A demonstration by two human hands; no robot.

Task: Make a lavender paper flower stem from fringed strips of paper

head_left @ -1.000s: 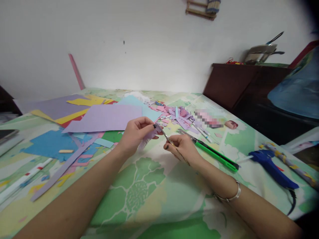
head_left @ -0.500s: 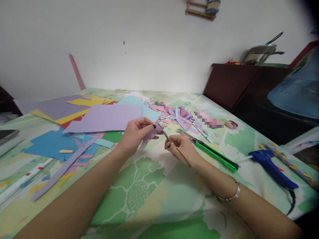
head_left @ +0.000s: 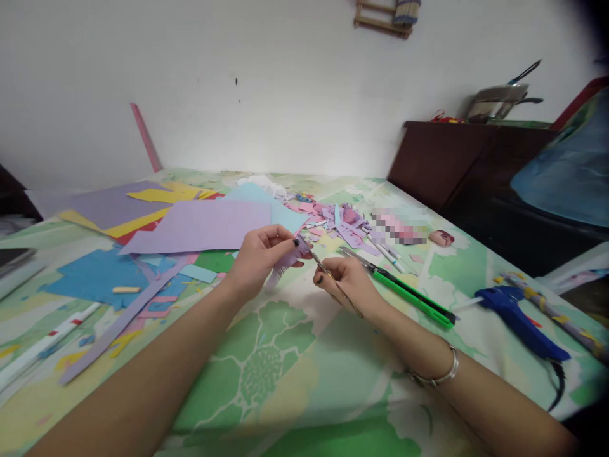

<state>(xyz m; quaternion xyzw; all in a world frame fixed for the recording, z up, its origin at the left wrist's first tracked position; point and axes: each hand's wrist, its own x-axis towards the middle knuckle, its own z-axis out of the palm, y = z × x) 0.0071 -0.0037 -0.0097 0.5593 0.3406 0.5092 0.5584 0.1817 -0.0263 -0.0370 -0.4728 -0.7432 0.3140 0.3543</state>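
A small lilac paper strip (head_left: 284,261) with a fringed lower edge is pinched between the thumb and fingers of my left hand (head_left: 259,257). My right hand (head_left: 349,285) is closed around a slim pair of scissors (head_left: 325,269), seen nearly edge-on. Their tips reach the strip's right end, beside my left thumb; whether the blades are apart cannot be made out. Both hands are above the flowered tablecloth. Just right of my right hand lies a green utility knife (head_left: 413,297) with its blade showing. Behind my left hand is a large lilac sheet (head_left: 204,225).
Paper scraps (head_left: 345,222) are heaped at the back centre. Blue foam-like sheets (head_left: 99,276) and a long lilac strip (head_left: 126,320) lie left. A blue glue gun (head_left: 523,324) rests at the right, near a decorated stick (head_left: 561,314). A wall stands behind the table.
Both hands stay in nearly the same place. The fingers of my right hand on the scissors have shifted very slightly, and the fringed strip has tilted a little.
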